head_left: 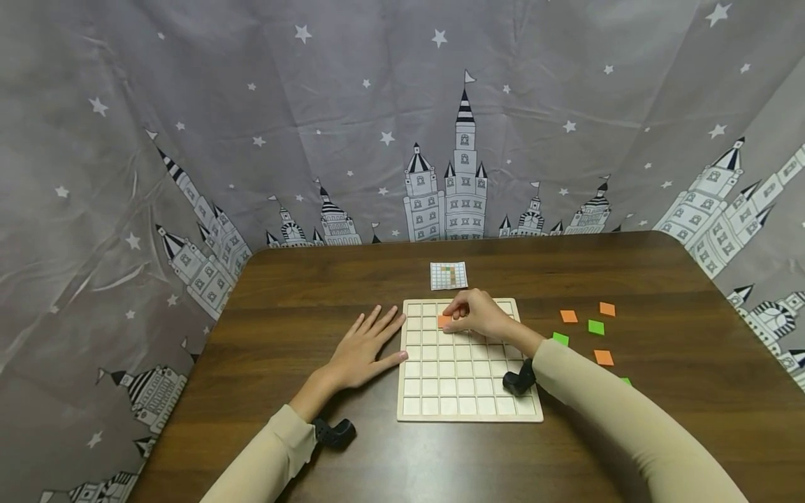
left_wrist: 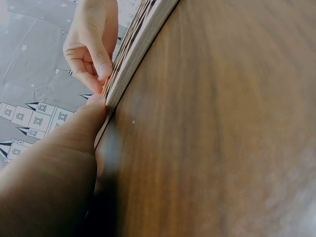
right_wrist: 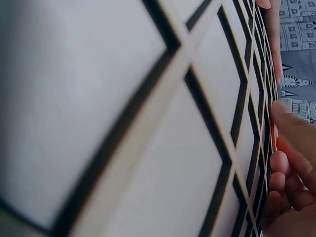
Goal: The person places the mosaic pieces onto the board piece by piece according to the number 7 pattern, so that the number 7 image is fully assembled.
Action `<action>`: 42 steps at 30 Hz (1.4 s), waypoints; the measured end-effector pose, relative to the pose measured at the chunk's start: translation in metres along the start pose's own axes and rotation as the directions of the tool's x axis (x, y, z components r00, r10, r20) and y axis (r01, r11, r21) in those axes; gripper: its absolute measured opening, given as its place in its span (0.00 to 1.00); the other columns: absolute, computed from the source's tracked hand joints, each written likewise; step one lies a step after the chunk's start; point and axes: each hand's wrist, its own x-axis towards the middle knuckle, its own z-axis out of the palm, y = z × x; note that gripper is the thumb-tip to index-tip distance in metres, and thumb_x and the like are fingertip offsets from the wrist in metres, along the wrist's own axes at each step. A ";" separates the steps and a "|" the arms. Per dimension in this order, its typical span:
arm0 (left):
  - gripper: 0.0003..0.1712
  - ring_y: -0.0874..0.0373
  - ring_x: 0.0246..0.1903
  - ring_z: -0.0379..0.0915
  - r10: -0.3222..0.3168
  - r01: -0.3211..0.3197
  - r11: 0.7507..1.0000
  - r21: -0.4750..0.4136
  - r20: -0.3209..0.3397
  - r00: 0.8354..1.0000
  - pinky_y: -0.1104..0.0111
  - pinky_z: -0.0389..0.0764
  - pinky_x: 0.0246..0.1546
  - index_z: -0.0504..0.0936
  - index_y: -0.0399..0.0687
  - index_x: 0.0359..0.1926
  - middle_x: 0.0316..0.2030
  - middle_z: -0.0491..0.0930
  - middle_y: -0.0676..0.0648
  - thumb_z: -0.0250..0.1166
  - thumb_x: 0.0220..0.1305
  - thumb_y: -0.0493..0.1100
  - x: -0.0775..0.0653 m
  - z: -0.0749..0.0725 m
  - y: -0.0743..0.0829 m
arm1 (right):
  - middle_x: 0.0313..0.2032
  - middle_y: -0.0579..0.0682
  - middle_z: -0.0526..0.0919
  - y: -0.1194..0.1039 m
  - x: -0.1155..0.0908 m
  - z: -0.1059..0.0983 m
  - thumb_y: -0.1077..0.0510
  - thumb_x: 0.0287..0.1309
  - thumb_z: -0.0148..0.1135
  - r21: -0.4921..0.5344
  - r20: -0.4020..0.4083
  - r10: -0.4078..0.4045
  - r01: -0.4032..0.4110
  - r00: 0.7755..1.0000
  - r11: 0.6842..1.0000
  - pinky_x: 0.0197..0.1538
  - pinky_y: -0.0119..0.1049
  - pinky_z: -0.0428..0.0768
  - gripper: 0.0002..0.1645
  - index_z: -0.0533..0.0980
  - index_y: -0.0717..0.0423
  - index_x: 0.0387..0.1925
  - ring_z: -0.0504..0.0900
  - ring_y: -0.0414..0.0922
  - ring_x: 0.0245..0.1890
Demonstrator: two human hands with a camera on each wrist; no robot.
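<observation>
My right hand is over the upper part of a pale wooden grid board, pinching a square orange tile by its right side. The tile lies over a cell in the second row from the top. From the right wrist view, thumb and forefinger close on the tile's thin orange edge, low against the grid. My left hand rests on the table with fingers spread, its thumb and a fingertip right at the board's left edge. In the left wrist view, the left thumb meets the board's side.
A small printed card with a coloured grid pattern lies just beyond the board. To the right are scattered loose orange tiles and green tiles, some partly behind the right sleeve. Behind the wooden table hangs a grey castle-print curtain.
</observation>
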 end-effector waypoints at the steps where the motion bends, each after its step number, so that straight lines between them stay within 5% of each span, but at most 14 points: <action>1: 0.43 0.44 0.76 0.37 0.001 -0.001 1.000 -0.001 -0.003 1.000 0.46 0.41 0.73 0.52 0.55 0.79 0.78 0.47 0.47 0.49 0.72 0.68 0.000 0.000 0.000 | 0.29 0.50 0.81 0.000 0.000 -0.001 0.63 0.48 0.79 0.010 0.000 -0.001 0.001 1.000 1.000 0.32 0.31 0.75 0.14 0.86 0.64 0.37 0.74 0.43 0.27; 17: 0.43 0.45 0.76 0.37 0.006 -0.006 1.000 0.010 -0.016 1.000 0.46 0.41 0.73 0.52 0.55 0.79 0.78 0.48 0.47 0.49 0.72 0.68 0.001 0.001 0.000 | 0.30 0.50 0.83 -0.019 -0.011 -0.032 0.63 0.48 0.78 0.048 -0.091 -0.060 0.064 0.994 0.997 0.35 0.33 0.76 0.18 0.85 0.69 0.41 0.77 0.45 0.30; 24: 0.43 0.44 0.76 0.37 0.008 -0.008 1.000 0.002 -0.017 1.000 0.46 0.41 0.73 0.52 0.55 0.79 0.78 0.48 0.47 0.49 0.72 0.68 0.002 0.001 0.001 | 0.34 0.54 0.82 -0.022 -0.032 -0.059 0.62 0.52 0.76 0.108 -0.135 -0.014 0.029 0.991 0.994 0.35 0.32 0.76 0.17 0.84 0.67 0.43 0.77 0.49 0.32; 42: 0.43 0.44 0.76 0.37 0.006 -0.006 1.000 -0.001 -0.011 1.000 0.46 0.40 0.73 0.52 0.55 0.79 0.78 0.48 0.47 0.49 0.72 0.68 0.002 0.002 0.000 | 0.37 0.53 0.82 0.004 -0.104 -0.120 0.56 0.57 0.74 -0.023 -0.279 0.079 -0.089 0.957 0.996 0.36 0.29 0.77 0.19 0.84 0.62 0.47 0.78 0.44 0.34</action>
